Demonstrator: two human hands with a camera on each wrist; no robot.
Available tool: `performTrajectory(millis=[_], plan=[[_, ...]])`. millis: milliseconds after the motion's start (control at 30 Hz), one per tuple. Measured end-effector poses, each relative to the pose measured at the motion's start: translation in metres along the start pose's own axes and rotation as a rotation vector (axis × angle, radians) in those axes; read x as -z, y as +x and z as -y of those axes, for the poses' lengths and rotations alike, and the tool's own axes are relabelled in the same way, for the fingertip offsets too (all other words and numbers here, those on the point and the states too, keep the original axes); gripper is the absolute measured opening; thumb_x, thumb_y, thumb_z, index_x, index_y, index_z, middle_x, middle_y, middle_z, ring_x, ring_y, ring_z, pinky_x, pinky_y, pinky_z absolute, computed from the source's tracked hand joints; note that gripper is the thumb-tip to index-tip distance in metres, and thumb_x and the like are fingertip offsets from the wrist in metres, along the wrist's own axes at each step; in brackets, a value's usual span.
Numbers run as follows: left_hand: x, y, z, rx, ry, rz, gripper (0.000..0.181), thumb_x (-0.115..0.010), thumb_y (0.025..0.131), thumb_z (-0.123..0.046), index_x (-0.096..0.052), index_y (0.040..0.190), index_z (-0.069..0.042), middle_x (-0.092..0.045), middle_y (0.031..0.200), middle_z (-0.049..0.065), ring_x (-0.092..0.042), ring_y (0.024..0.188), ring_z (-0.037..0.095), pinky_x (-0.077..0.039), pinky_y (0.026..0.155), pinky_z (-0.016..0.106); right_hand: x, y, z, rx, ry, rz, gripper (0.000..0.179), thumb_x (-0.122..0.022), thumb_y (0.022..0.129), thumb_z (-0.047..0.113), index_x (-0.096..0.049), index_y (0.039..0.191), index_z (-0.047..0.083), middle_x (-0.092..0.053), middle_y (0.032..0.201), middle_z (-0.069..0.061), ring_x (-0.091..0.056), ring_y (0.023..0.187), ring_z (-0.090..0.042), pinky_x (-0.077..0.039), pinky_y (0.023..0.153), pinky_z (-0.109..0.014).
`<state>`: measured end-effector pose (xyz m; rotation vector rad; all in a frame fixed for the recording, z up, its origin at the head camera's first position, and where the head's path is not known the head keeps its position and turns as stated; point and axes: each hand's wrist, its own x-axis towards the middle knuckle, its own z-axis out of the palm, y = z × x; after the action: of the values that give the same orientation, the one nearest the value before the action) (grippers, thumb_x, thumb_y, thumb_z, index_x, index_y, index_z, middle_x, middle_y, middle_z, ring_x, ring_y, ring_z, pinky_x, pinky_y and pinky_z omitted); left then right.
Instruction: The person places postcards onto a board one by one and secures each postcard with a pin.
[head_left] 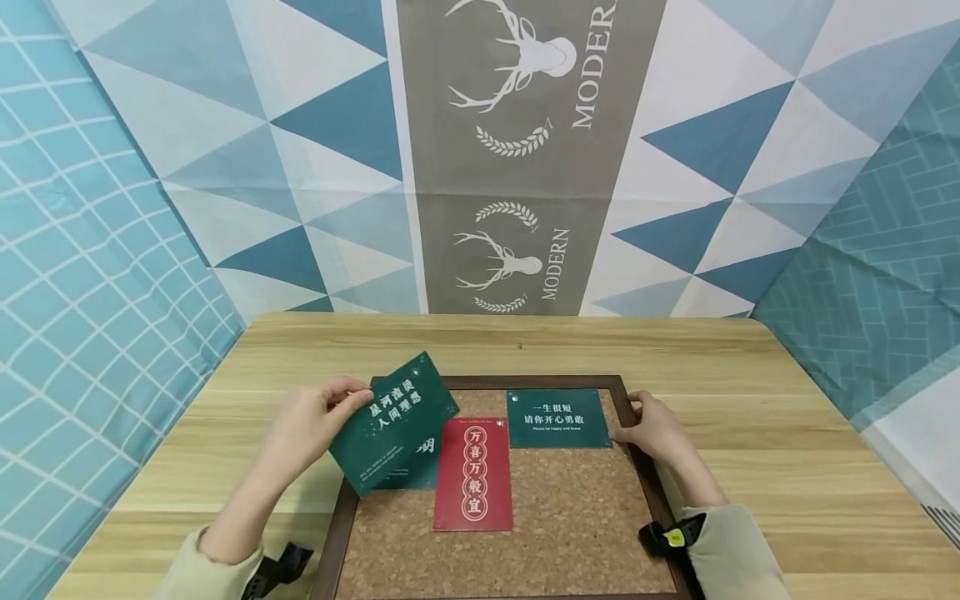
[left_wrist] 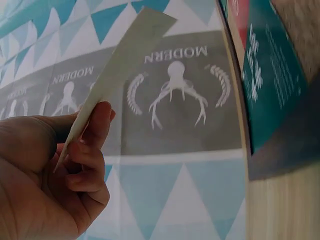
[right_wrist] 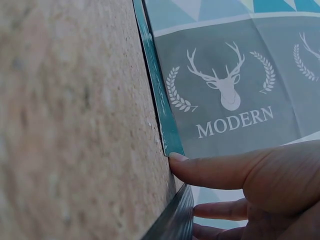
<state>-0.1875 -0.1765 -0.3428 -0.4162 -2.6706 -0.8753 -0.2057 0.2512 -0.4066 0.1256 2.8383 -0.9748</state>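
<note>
My left hand (head_left: 318, 421) pinches a green card with white lettering (head_left: 390, 437) by its left side, between thumb and fingers. That card is tilted over the upper left of a framed cork board (head_left: 577, 517); the left wrist view shows its pale back (left_wrist: 125, 60). Partly hidden beneath it, another green card (head_left: 422, 473) lies on the cork. A red card (head_left: 474, 475) stands upright in the middle. At the top right is a third green card (head_left: 558, 418). My right hand (head_left: 660, 429) grips the board's right edge, thumb (right_wrist: 205, 170) at that card's lower corner, other fingers outside the frame.
A dark wooden frame (head_left: 648, 471) borders the cork. The board is on a light wood table (head_left: 780, 433). Behind stands a patterned cloth backdrop (head_left: 495, 167), with blue cloth (head_left: 97, 275) at the left side. Dark straps (head_left: 663, 537) sit at both wrists.
</note>
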Motion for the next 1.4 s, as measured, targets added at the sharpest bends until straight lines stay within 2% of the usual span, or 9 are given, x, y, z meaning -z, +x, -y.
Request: performTrajectory(millis=[200,300,467,633,767,867,1000,1133,1400], plan=[[-0.017,0.006,-0.014,-0.009,-0.047,0.066,0.017,-0.056,0.09,-0.025,-0.069,0.09,-0.013,-0.055,0.06,-0.007,-0.042,0.048,0.004,-0.037,0.049,0.022,0.0,0.0,0.0,-0.004,-0.005,0.0,0.073,-0.07,0.079,0.021,-0.031,0.132,-0.01,-0.048,0.115,-0.034,-0.056,0.091,-0.038,-0.047,0.069,-0.045],[-0.027,0.009,-0.02,-0.017,-0.07,0.1,0.018,-0.054,0.091,-0.025,-0.068,0.09,-0.015,-0.054,0.061,-0.007,-0.042,0.047,0.005,-0.037,0.048,0.023,0.0,0.0,0.0,-0.009,-0.01,0.001,0.073,-0.07,0.079,0.022,-0.031,0.133,-0.01,-0.048,0.115,-0.034,-0.056,0.091,-0.038,-0.047,0.069,-0.045],[-0.041,0.013,-0.029,0.005,-0.101,0.17,0.016,-0.052,0.093,-0.024,-0.066,0.089,-0.017,-0.051,0.059,-0.007,-0.043,0.045,0.008,-0.037,0.046,0.024,0.001,-0.001,0.001,-0.007,-0.004,0.002,0.073,-0.07,0.079,0.021,-0.031,0.133,-0.01,-0.048,0.115,-0.034,-0.056,0.091,-0.037,-0.047,0.069,-0.044],[-0.052,0.016,-0.04,0.017,-0.129,0.203,0.015,-0.051,0.094,-0.019,-0.065,0.094,-0.015,-0.052,0.058,-0.006,-0.045,0.045,0.007,-0.036,0.044,0.023,0.001,-0.001,0.001,-0.007,-0.004,0.001,0.073,-0.07,0.079,0.021,-0.031,0.132,-0.011,-0.049,0.114,-0.034,-0.057,0.089,-0.036,-0.047,0.068,-0.044],[-0.058,0.016,-0.048,0.021,-0.145,0.238,0.018,-0.048,0.094,-0.014,-0.064,0.102,-0.014,-0.048,0.055,-0.005,-0.04,0.042,0.006,-0.031,0.041,0.021,0.001,-0.001,0.001,-0.007,0.001,0.005,0.073,-0.07,0.079,0.02,-0.031,0.132,-0.011,-0.049,0.114,-0.034,-0.057,0.09,-0.036,-0.047,0.069,-0.044],[-0.063,0.017,-0.053,0.016,-0.148,0.279,0.023,-0.044,0.094,-0.011,-0.063,0.105,-0.015,-0.039,0.051,-0.003,-0.03,0.04,0.007,-0.027,0.041,0.021,0.0,0.0,0.001,-0.005,0.002,0.006,0.073,-0.069,0.079,0.02,-0.031,0.132,-0.011,-0.049,0.114,-0.034,-0.057,0.089,-0.036,-0.047,0.069,-0.044],[-0.068,0.019,-0.058,-0.002,-0.149,0.345,0.027,-0.04,0.093,-0.008,-0.061,0.109,-0.015,-0.035,0.051,-0.003,-0.024,0.041,0.007,-0.024,0.044,0.021,0.001,0.0,0.001,-0.002,-0.002,0.006,0.073,-0.07,0.079,0.021,-0.031,0.132,-0.011,-0.049,0.114,-0.034,-0.057,0.089,-0.036,-0.047,0.068,-0.044],[-0.072,0.022,-0.062,-0.036,-0.149,0.396,0.028,-0.039,0.093,-0.008,-0.059,0.11,-0.015,-0.032,0.051,-0.004,-0.022,0.042,0.008,-0.023,0.045,0.022,0.001,0.0,0.001,0.006,0.005,0.009,0.073,-0.069,0.079,0.021,-0.03,0.132,-0.011,-0.049,0.113,-0.034,-0.057,0.088,-0.036,-0.047,0.068,-0.044],[-0.08,0.025,-0.069,-0.083,-0.209,0.468,0.023,-0.041,0.094,-0.009,-0.059,0.108,-0.01,-0.037,0.052,-0.003,-0.025,0.042,0.009,-0.026,0.044,0.022,0.001,0.0,0.0,0.013,0.002,0.008,0.073,-0.069,0.079,0.021,-0.03,0.132,-0.011,-0.05,0.113,-0.034,-0.058,0.086,-0.035,-0.048,0.067,-0.044]])
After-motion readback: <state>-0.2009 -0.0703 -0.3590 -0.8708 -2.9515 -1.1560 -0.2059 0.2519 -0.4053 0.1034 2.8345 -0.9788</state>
